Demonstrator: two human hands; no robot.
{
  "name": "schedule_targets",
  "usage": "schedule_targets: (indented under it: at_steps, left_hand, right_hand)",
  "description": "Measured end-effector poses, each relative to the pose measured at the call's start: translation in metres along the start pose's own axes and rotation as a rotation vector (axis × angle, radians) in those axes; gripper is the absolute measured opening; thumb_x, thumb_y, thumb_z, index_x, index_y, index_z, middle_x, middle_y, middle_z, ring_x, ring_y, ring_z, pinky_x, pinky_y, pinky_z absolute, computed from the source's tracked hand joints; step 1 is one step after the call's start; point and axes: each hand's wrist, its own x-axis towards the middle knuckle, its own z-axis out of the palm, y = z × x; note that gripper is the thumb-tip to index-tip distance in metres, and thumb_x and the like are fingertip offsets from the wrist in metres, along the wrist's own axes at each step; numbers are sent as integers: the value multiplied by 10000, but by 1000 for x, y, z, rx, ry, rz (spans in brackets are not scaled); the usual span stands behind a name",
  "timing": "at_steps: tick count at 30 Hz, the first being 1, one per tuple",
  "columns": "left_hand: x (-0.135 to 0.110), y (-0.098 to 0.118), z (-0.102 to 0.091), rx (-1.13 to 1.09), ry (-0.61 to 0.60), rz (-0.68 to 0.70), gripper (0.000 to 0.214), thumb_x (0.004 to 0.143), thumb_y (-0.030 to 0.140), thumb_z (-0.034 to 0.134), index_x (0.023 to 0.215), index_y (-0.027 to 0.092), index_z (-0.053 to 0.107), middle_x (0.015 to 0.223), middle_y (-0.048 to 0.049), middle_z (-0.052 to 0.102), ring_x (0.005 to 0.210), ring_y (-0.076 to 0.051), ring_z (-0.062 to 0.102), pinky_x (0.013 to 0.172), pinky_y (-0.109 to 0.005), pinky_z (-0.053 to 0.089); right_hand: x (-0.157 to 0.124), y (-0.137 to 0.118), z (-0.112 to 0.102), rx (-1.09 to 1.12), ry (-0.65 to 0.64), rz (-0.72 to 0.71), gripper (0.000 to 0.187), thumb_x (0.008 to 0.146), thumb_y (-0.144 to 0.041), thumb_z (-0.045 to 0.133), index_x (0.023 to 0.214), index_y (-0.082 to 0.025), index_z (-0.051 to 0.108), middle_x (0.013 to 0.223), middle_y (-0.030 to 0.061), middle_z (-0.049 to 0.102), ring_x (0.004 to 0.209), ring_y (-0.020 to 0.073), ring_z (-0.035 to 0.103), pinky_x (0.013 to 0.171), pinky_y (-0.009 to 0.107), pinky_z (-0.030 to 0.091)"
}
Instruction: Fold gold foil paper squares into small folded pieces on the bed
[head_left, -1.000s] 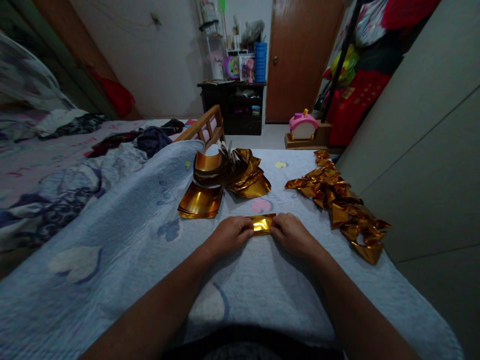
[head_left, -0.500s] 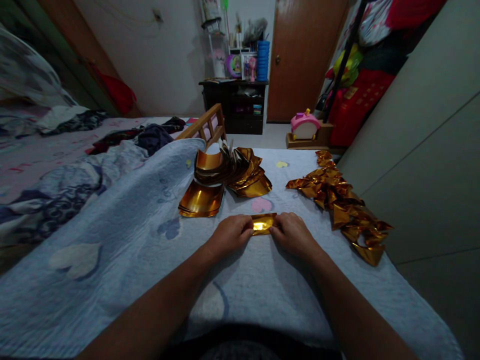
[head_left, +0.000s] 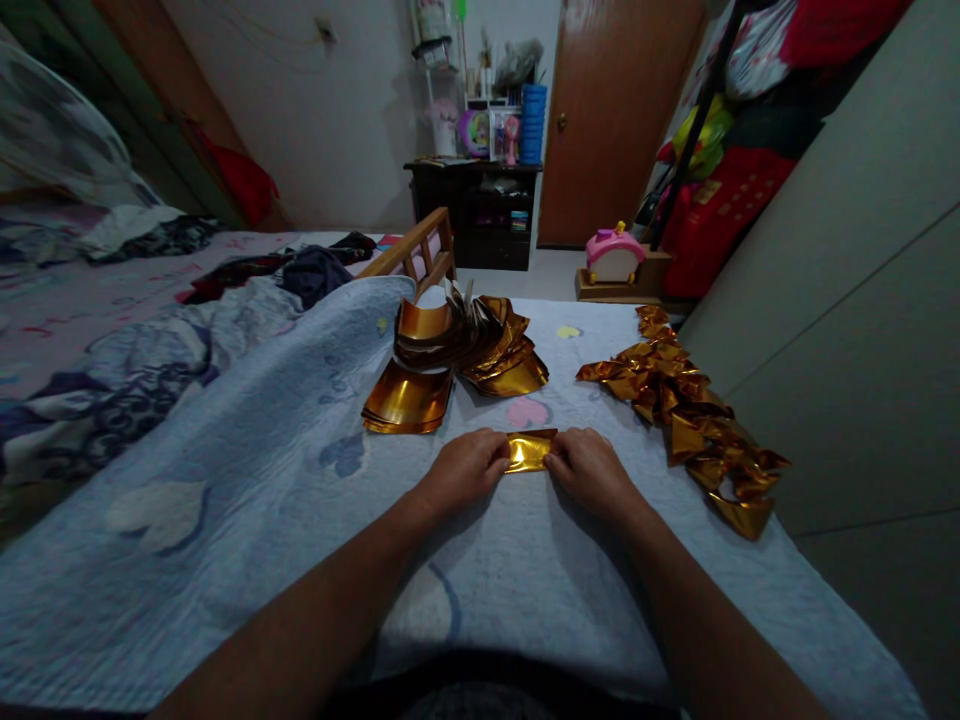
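Observation:
A small folded piece of gold foil paper (head_left: 529, 453) lies between my hands, low over the bedspread. My left hand (head_left: 472, 465) pinches its left end, thumb toward me. At the other end, my right hand (head_left: 591, 468) grips it in the same way. The fingers cover both ends of the paper. Just beyond my hands stands a fanned stack of gold foil sheets (head_left: 409, 398), some curled up and some flat. To the right, a pile of folded gold foil pieces (head_left: 694, 425) stretches along the bed's edge.
The blue bedspread (head_left: 285, 540) with heart patterns lies under everything. A wooden bed rail (head_left: 420, 245) rises behind the sheets. Rumpled clothes and bedding (head_left: 150, 380) lie to the left. A pale cabinet wall (head_left: 847, 330) borders the right side. A pink toy (head_left: 615, 255) stands beyond the bed's far end.
The view has shifted slightly. Both hands keep their hold on the gold foil paper, and its shape looks nearly the same.

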Motion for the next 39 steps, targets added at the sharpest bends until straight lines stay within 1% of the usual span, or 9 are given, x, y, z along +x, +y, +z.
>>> schedule_targets:
  at_steps: [5, 16, 19, 24, 29, 32, 36, 37, 39]
  left_hand:
    - [0, -1, 1, -3, 4, 8, 99, 913, 200, 566, 894, 178, 661, 901, -59, 685, 847, -203, 618, 759, -313, 448]
    - [-1, -1, 3, -32, 12, 6, 87, 884, 176, 570, 911, 201, 649, 925, -37, 680, 860, -192, 626, 764, -288, 445]
    - [-2, -1, 3, -42, 1, 17, 111, 901, 168, 546, 912, 200, 652, 928, -37, 666, 871, -190, 625, 781, -288, 444]
    - [-3, -1, 0, -41, -15, 34, 153, 876, 107, 537, 928, 196, 650, 949, -34, 620, 861, -180, 611, 767, -280, 440]
    - [-3, -2, -3, -26, -55, 87, 163, 898, 111, 525, 940, 205, 653, 960, -28, 606, 870, -169, 602, 771, -265, 444]
    - [-3, -3, -3, -24, -65, 102, 163, 902, 113, 516, 944, 203, 646, 963, -30, 620, 889, -173, 605, 783, -268, 447]
    - [-3, -2, -2, 2, -71, 94, 168, 916, 134, 497, 972, 201, 640, 996, -41, 646, 944, -191, 610, 829, -291, 455]
    - [-2, -2, -2, 6, -74, 91, 165, 922, 146, 495, 977, 202, 640, 1002, -43, 648, 950, -193, 611, 837, -295, 458]
    - [-2, -2, -2, 9, -77, 88, 151, 931, 174, 498, 979, 207, 637, 1009, -43, 650, 957, -196, 613, 854, -300, 462]
  right_hand:
    - [0, -1, -1, -2, 4, 5, 161, 922, -238, 570, 864, -168, 702, 903, 106, 721, 863, 235, 602, 726, 327, 329]
    - [-1, -1, 0, 9, 25, 13, 145, 906, -245, 582, 844, -176, 694, 883, 96, 720, 838, 230, 600, 713, 329, 328]
    - [-1, -2, 0, 14, 25, 21, 136, 902, -242, 583, 847, -175, 687, 888, 97, 716, 856, 236, 599, 722, 331, 327]
    - [-1, -2, 2, 14, 29, 23, 137, 910, -244, 573, 838, -175, 667, 884, 95, 707, 849, 235, 582, 722, 330, 316]
    - [-1, 1, 5, 74, 70, 44, 59, 889, -224, 609, 892, -170, 634, 865, 72, 678, 817, 215, 547, 712, 314, 308]
    - [-2, 0, 7, 77, 100, 2, 28, 896, -198, 619, 894, -172, 629, 915, 69, 662, 864, 214, 537, 743, 311, 313]
    - [-5, -8, 9, -19, 192, -80, 69, 939, -197, 600, 922, -194, 667, 1003, 86, 636, 949, 244, 512, 773, 334, 309]
    - [-5, -9, 10, -32, 208, -113, 83, 948, -198, 592, 932, -199, 673, 1010, 86, 633, 952, 245, 508, 777, 338, 312]
    - [-5, -12, 14, -12, 192, -205, 111, 961, -178, 568, 930, -197, 673, 1008, 78, 635, 938, 230, 510, 791, 336, 328]
